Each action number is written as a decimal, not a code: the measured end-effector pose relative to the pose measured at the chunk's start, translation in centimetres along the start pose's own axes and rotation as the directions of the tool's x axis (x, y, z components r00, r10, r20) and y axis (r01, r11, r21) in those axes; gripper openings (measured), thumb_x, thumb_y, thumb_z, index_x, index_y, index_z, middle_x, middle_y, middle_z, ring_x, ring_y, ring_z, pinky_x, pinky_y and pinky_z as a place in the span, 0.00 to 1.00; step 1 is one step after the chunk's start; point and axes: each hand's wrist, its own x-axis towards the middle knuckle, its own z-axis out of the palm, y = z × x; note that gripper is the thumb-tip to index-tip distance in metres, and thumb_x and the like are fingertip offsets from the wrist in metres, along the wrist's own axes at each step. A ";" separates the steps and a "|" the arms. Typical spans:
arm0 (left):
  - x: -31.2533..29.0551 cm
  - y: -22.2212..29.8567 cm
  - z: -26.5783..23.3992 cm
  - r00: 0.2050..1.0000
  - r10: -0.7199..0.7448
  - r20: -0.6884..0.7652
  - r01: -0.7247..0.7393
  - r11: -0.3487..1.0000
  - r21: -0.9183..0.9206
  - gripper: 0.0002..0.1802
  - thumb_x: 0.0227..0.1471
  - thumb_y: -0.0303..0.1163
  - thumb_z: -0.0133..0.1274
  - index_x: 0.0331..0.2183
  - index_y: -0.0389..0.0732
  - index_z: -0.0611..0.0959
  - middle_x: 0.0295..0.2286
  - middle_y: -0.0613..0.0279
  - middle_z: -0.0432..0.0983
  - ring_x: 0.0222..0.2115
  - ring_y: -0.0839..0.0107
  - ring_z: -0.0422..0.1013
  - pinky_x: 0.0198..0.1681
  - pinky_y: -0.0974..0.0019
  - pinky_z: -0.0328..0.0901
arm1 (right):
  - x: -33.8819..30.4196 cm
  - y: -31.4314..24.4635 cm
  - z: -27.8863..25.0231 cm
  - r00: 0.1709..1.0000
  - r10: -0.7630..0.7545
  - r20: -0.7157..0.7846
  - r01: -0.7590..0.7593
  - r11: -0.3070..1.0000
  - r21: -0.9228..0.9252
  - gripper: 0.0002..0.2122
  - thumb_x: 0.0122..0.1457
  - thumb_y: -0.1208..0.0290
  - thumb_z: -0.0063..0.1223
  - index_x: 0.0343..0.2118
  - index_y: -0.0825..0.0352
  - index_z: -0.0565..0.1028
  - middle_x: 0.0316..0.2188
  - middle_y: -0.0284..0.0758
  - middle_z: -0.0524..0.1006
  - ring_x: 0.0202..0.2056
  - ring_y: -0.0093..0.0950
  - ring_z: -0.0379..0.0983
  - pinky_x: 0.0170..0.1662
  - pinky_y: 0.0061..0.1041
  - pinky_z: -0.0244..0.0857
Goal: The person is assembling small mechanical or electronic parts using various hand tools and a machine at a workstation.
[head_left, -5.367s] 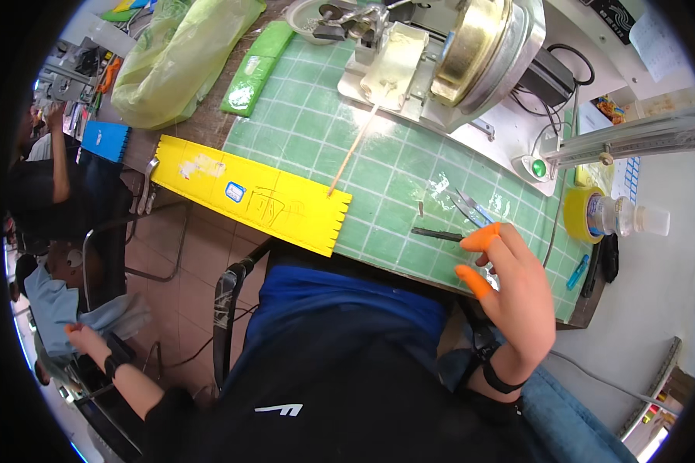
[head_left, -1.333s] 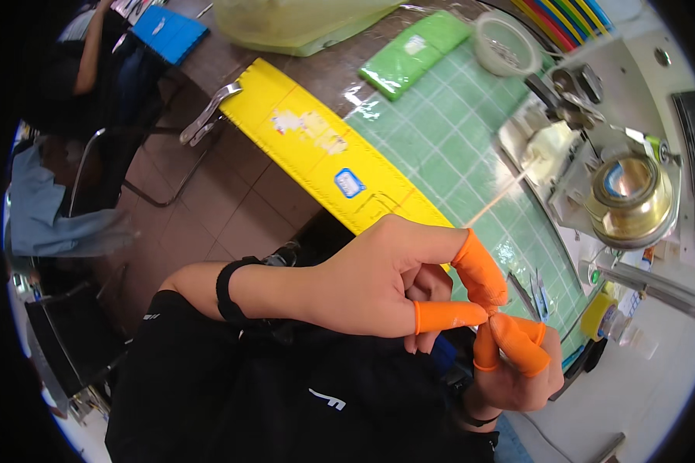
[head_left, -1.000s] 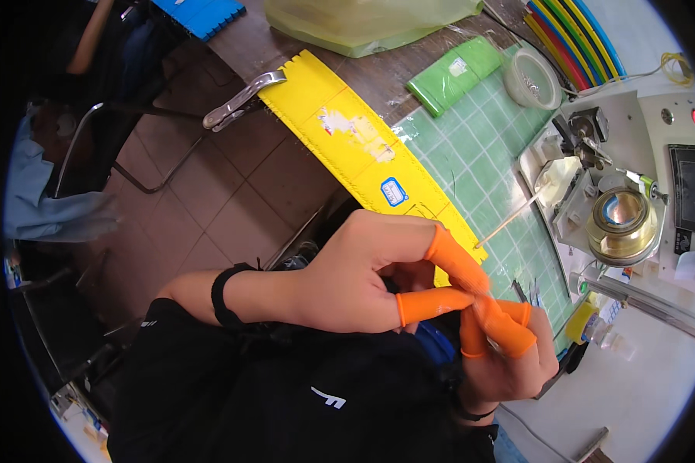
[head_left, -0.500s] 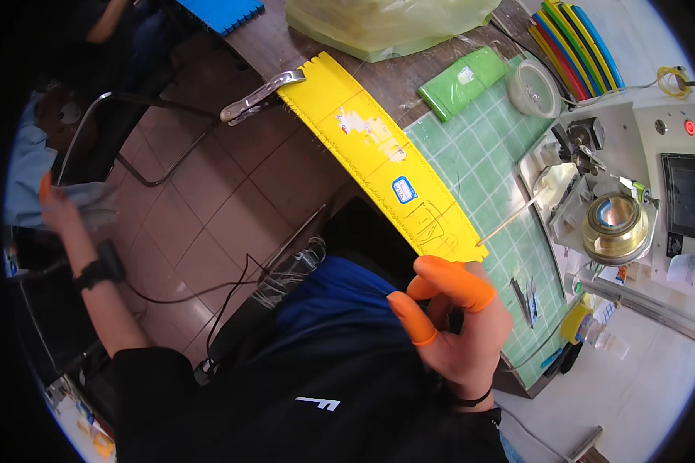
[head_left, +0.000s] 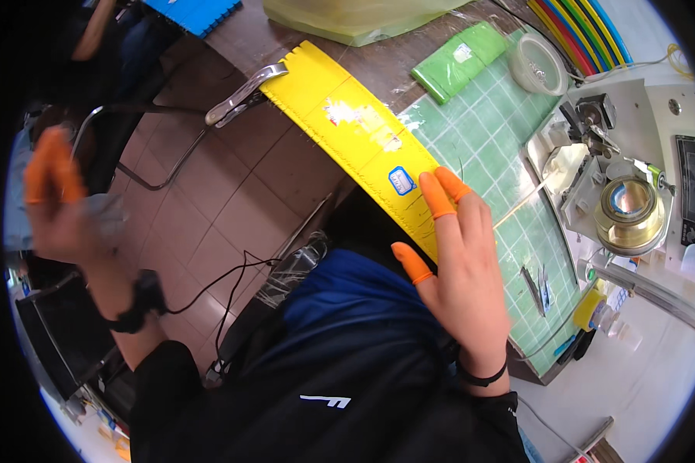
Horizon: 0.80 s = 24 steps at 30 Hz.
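Observation:
Orange finger covers sit on the fingertips of both my hands. My right hand (head_left: pixel 467 270) is open, thumb apart from the outstretched fingers, over the near end of a long yellow board (head_left: pixel 359 150). Its fingertips lie at the board's edge; whether they press on it I cannot tell. A blue-and-white label (head_left: pixel 401 180) shows just beyond them. Far out to the left, my left hand (head_left: pixel 58 201) is raised over the floor side, away from the table. Motion smears its fingers, so whether they hold anything is unclear. A metal clamp (head_left: pixel 243 96) grips the board's far end.
Right of the board lies a green gridded mat (head_left: pixel 479 154) with tweezers (head_left: pixel 537 292), a green packet (head_left: pixel 459 63) and a round dish (head_left: pixel 537 65). A machine with a brass-coloured spool (head_left: pixel 629 216) stands at the right. A metal-framed chair (head_left: pixel 143 108) is at left.
My right hand has moved up and forward over the yellow board, its fingers going from curled to stretched out. My left hand has risen slightly and moved. The whole view has shifted a little.

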 end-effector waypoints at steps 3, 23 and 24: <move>-4.3 9.8 7.0 0.899 0.281 0.336 -0.249 0.959 -0.136 0.19 0.45 0.18 0.69 0.42 0.34 0.87 0.37 0.55 0.84 0.35 0.66 0.81 0.35 0.72 0.74 | -0.4 0.5 0.8 0.998 0.012 0.055 -0.010 0.999 -0.036 0.36 0.51 0.76 0.68 0.64 0.75 0.65 0.62 0.51 0.65 0.61 0.52 0.64 0.64 0.45 0.60; -8.4 16.3 12.7 0.684 -0.293 0.668 0.564 0.794 -0.228 0.17 0.45 0.16 0.67 0.40 0.37 0.88 0.31 0.68 0.83 0.16 0.86 0.57 0.22 0.78 0.49 | -1.0 2.5 1.6 0.974 0.017 0.227 -0.004 0.998 -0.057 0.44 0.51 0.70 0.68 0.71 0.72 0.56 0.72 0.48 0.54 0.73 0.45 0.51 0.69 0.42 0.50; -8.3 16.2 12.8 0.700 -0.242 0.672 0.514 0.824 -0.240 0.17 0.45 0.16 0.68 0.40 0.37 0.88 0.31 0.68 0.83 0.15 0.86 0.56 0.21 0.78 0.48 | -1.1 2.6 1.7 0.974 0.012 0.228 -0.001 0.999 -0.048 0.47 0.50 0.69 0.69 0.71 0.71 0.55 0.73 0.49 0.53 0.73 0.46 0.50 0.69 0.43 0.49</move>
